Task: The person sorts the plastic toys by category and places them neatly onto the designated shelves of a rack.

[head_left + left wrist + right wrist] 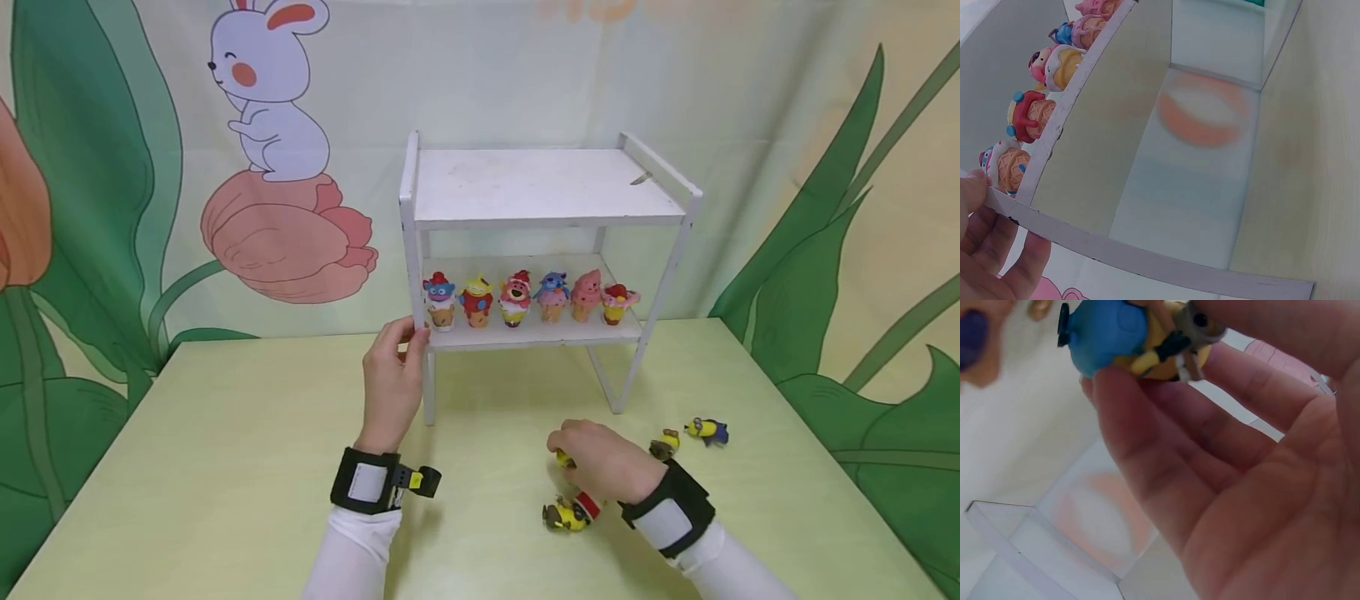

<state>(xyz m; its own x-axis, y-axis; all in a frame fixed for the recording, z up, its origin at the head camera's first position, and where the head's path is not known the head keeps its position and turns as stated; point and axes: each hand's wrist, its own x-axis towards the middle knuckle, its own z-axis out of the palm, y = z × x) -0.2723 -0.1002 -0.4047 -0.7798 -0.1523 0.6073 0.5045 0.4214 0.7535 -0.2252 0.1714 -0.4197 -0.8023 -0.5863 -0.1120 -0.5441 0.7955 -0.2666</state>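
My left hand (393, 375) grips the left front leg of a small white two-tier shelf (510, 196) near its lower board. In the left wrist view its thumb and fingers (1034, 256) are on either side of the white leg (1147, 262). My right hand (603, 462) is low over the table and pinches a Minion figurine, mostly hidden by the hand in the head view. The right wrist view shows this Minion figurine (1110, 334) with a blue body and a grey goggle, lying sideways in the fingers. Another Minion figurine (564, 515) lies just below that hand.
Several ice-cream-cone character figurines (515, 298) stand in a row on the lower board. Two more Minion figurines, one brownish (664, 445) and one in blue (708, 431), lie on the pale green table (247, 467) at the right. Behind hangs a printed cloth (487, 75).
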